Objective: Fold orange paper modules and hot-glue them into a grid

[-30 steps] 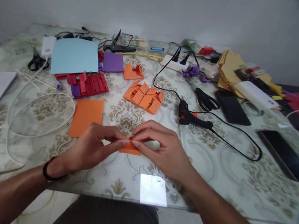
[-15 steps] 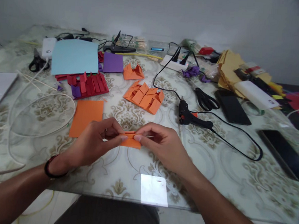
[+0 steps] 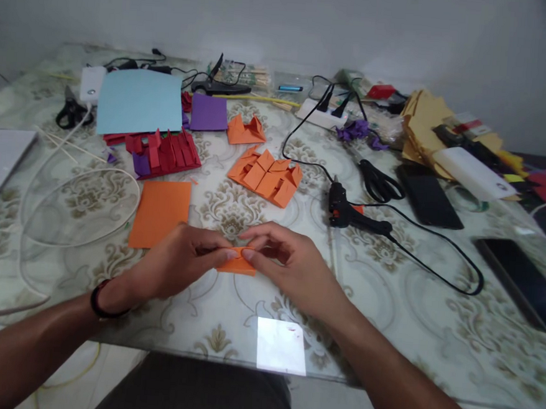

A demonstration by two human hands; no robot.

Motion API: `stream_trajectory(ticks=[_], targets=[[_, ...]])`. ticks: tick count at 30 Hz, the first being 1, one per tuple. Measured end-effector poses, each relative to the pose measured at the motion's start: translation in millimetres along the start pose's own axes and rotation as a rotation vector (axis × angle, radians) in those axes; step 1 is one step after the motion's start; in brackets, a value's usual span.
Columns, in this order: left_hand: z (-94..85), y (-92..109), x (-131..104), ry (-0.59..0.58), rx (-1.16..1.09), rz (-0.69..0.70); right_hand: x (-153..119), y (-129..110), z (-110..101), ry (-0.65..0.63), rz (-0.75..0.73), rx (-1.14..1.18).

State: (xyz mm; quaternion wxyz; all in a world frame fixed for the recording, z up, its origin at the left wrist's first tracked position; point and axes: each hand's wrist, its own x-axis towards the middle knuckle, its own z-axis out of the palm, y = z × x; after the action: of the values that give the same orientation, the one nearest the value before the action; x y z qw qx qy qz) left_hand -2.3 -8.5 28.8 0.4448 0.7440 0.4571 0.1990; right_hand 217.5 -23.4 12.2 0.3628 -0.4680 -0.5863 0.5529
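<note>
Between my two hands is a small folded piece of orange paper (image 3: 235, 265), low over the table's front half. My left hand (image 3: 182, 257) pinches its left end, thumb on top. At the other end, the thumb and fingers of my right hand (image 3: 285, 258) grip the same paper; both thumbs nearly meet along its upper fold. Fingers hide its far edge. Just left lies a flat stack of orange paper (image 3: 160, 212). Beyond my hands sit a joined orange folded-paper piece (image 3: 266, 176) and a smaller orange folded piece (image 3: 245, 129).
A black glue gun (image 3: 354, 215) and its looping cord lie to the right, near black scissors (image 3: 380, 182) and two phones (image 3: 430, 195). Red folded paper (image 3: 169, 153), light blue sheets (image 3: 140, 102) and purple paper (image 3: 209, 113) stand back left. A white cable (image 3: 29, 212) loops at left.
My fingers have shifted slightly along the orange paper, and its raised far flap now lies flatter under the thumbs. The whole view has shifted a little; other things stay put.
</note>
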Motion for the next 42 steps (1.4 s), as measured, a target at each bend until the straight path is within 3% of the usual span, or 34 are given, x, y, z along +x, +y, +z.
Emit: stream_trajectory(ticks=[4,10,15,18,22,26,30,38,42], targets=[[1.0,-0.5,-1.8,0.036,0.018,0.04,0.8,0.4,-0.6,-0.059,0.007,-0.023],[1.2,2.2,-1.2,0.006,0.045,0.047,0.1,-3.9,0.3,0.014,-0.073,-0.151],[0.6,5.2,-5.1,0.102,0.116,0.149,-0.3,-2.7,4.7,-0.001,-0.029,-0.054],[1.1,3.9,-5.8,0.199,0.042,0.11,-0.1,-1.3,6.6,-0.039,0.018,0.031],[6.0,-1.2,-3.1,0.343,-0.074,0.043,0.8,-0.6,7.7,0.155,0.016,0.047],[13.7,-4.9,-1.1,0.297,-0.156,0.074,0.3,-0.8,8.9,0.219,0.002,0.018],[18.0,-4.7,-1.8,0.208,-0.115,0.08,-3.8,-1.6,12.1,0.246,-0.169,-0.148],[18.6,1.0,-9.1,0.23,0.12,0.213,-12.7,-5.4,12.8,0.31,-0.687,-0.491],[17.9,2.1,-10.7,0.308,0.162,0.241,-12.5,-5.2,10.8,0.33,-0.712,-0.579]])
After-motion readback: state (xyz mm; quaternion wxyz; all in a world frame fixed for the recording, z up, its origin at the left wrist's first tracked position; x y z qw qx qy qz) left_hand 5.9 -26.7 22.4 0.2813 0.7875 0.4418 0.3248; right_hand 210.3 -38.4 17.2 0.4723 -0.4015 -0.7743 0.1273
